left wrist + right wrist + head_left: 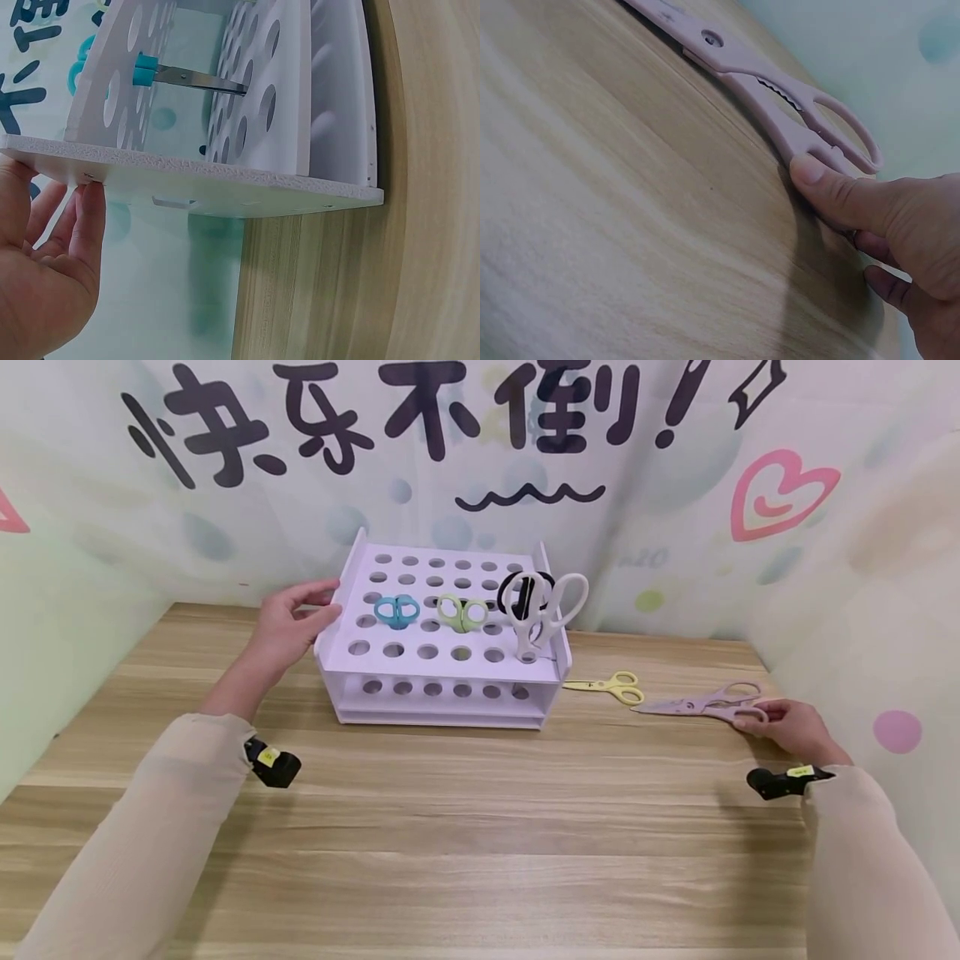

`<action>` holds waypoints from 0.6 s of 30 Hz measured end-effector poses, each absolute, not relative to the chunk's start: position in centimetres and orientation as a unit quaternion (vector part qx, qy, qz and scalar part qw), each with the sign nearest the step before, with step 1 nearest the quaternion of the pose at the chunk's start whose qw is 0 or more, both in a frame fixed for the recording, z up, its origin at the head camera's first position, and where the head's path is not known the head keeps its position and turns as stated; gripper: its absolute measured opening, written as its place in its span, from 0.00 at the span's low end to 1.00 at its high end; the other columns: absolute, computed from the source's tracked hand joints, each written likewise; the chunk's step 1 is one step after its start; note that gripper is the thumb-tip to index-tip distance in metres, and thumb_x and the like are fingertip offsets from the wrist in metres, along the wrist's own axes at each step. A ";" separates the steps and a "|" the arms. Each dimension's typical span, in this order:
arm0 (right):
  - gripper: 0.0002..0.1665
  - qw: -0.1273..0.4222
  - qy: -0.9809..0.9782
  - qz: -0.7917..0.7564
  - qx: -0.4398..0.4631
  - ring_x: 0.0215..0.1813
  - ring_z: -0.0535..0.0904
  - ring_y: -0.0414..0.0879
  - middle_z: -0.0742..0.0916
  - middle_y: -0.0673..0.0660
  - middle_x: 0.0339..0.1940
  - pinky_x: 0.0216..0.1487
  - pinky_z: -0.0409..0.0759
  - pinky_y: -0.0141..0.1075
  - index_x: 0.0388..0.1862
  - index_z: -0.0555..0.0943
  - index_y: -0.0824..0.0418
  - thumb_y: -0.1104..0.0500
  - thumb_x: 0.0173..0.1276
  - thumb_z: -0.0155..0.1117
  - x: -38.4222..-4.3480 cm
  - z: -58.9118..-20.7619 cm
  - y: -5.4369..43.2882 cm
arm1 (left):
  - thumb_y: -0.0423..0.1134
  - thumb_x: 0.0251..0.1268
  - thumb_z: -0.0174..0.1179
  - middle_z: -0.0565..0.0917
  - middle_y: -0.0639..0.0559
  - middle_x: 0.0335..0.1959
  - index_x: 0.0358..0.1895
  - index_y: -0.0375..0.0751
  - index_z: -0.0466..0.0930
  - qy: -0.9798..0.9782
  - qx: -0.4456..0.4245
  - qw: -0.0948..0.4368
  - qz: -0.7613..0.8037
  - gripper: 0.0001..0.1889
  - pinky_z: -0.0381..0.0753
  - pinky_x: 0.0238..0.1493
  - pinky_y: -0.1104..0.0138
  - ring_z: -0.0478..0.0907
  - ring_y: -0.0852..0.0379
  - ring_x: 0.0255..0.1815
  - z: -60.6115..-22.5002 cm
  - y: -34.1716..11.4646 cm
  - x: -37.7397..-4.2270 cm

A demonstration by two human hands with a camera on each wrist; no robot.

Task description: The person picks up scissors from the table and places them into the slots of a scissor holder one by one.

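The fingertips of my left hand (285, 627) touch the outer left side panel of a white rack (442, 669) with rows of round holes. Standing in the rack are small teal scissors (397, 612), light green scissors (462, 615), black-handled scissors (502, 599) and large white scissors (553, 617), which lean to the right. At the far right, my right hand (798, 731) pinches one handle loop of pale purple scissors (693, 703). In the right wrist view, the thumb lies on that handle, and the blades stretch away close over the table.
Yellow scissors (621, 687) lie on the wooden table (480, 827), between the rack and the purple scissors. Behind the rack hangs a printed backdrop (420, 502), and its fabric also borders the table's left and right sides.
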State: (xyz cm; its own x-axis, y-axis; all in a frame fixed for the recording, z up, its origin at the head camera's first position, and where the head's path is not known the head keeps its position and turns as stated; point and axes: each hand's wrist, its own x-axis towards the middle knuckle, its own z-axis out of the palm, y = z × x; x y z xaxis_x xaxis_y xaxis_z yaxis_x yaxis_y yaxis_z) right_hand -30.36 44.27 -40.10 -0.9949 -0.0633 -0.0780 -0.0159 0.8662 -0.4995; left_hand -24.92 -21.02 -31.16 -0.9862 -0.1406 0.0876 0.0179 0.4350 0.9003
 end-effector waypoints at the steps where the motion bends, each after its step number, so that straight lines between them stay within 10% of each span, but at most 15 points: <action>1: 0.34 0.047 0.965 -0.259 -0.021 0.28 0.67 0.36 0.80 0.54 0.29 0.26 0.66 0.28 0.46 0.74 0.78 0.48 0.58 0.67 -30.3 -40.1 44.3 | 0.46 0.66 0.53 0.69 0.46 0.54 0.66 0.47 0.65 -0.844 0.036 0.074 -0.531 0.26 0.74 0.32 0.77 0.69 0.54 0.49 -31.1 -21.0 -24.9; 18: 0.33 0.027 0.961 -0.275 -0.028 0.29 0.68 0.32 0.81 0.60 0.33 0.27 0.69 0.26 0.47 0.72 0.76 0.50 0.56 0.69 -29.5 -40.3 44.5 | 0.46 0.66 0.53 0.68 0.46 0.56 0.66 0.47 0.65 -0.841 0.041 0.069 -0.535 0.26 0.73 0.32 0.76 0.69 0.53 0.50 -31.0 -21.0 -24.8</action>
State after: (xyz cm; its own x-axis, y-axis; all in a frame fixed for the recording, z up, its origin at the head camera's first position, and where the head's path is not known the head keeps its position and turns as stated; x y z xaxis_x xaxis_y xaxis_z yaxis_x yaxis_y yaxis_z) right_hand -29.47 44.53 -40.34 -0.9969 -0.0696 -0.0364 -0.0397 0.8467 -0.5305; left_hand -24.81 -21.03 -31.04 -0.9873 -0.1418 0.0720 0.0052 0.4239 0.9057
